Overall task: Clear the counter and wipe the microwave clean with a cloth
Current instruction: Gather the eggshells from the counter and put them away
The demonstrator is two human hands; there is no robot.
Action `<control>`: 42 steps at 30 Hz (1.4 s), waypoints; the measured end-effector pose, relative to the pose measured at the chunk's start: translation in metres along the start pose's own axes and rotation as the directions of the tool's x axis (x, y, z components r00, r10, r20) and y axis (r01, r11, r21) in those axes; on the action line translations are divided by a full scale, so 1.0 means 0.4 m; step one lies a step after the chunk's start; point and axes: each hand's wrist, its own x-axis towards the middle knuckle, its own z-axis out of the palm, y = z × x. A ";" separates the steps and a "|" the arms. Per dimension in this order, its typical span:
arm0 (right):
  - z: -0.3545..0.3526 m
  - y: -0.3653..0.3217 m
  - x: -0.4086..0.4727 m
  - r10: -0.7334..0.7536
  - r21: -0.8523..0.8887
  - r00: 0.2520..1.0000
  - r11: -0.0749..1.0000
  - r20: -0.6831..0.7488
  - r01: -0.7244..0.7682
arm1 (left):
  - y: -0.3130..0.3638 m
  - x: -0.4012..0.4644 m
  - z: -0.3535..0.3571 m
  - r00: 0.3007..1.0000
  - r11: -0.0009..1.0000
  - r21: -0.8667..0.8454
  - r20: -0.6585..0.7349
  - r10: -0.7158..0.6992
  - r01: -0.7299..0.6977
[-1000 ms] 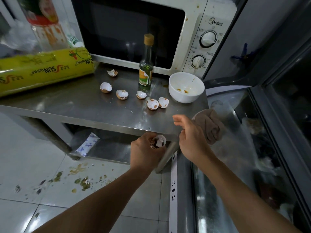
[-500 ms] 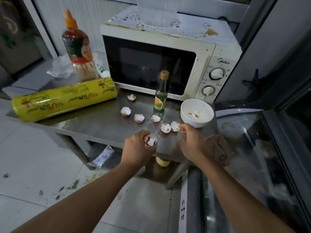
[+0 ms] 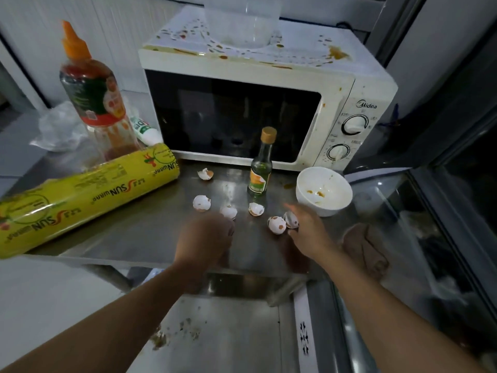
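Lower frame: two bare forearms reach up over the front edge of a brushed stainless counter (image 3: 129,238), smooth and reflective. Left hand (image 3: 205,238), centre frame, is knuckles-up with fingers curled under; what it encloses is hidden, so cannot tell if it holds anything. A jagged white eggshell half (image 3: 228,211) lies touching its fingertips. Right hand (image 3: 309,232), right of centre, is released, fingers extended, fingertips beside two brown-flecked shell halves (image 3: 281,224). Crumpled brown cloth (image 3: 363,246) sits just right of the right wrist, at the counter's right edge.

Mid frame: more shell fragments, one (image 3: 201,203) at centre, one (image 3: 256,209) just before a small green glass bottle (image 3: 260,179) with a tan cap, one (image 3: 205,174) further back. White round bowl (image 3: 324,192), brown sauce smears inside. Yellow cling-wrap roll (image 3: 80,195), cylindrical, lies at left.

Upper frame: white microwave (image 3: 269,117), dark door, top spattered brown; a clear plastic tub (image 3: 242,25) stands on it. Tall sauce bottle (image 3: 94,98), orange nozzle, upper left.
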 end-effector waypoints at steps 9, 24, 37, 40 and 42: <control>0.008 -0.057 -0.022 0.154 -0.035 0.959 0.985 -0.238 -0.167 | -0.073 0.090 -0.058 0.986 0.994 -0.005 0.125 0.113 -0.114; 0.068 -0.131 -0.007 0.198 -0.028 0.962 0.978 -0.186 -0.207 | -0.137 0.137 -0.094 0.982 0.992 -0.052 0.143 0.125 -0.118; 0.124 -0.169 0.081 0.025 -0.045 0.980 0.998 -0.195 -0.034 | -0.158 0.138 -0.119 0.987 0.996 -0.060 0.143 0.068 -0.060; 0.126 -0.166 0.083 0.013 -0.050 0.980 0.998 -0.199 -0.024 | -0.162 0.135 -0.122 0.991 0.997 -0.056 0.118 0.066 -0.059; 0.121 -0.171 0.084 0.002 -0.026 0.978 1.000 -0.210 -0.007 | -0.161 0.131 -0.123 0.993 0.997 -0.061 0.105 0.060 -0.054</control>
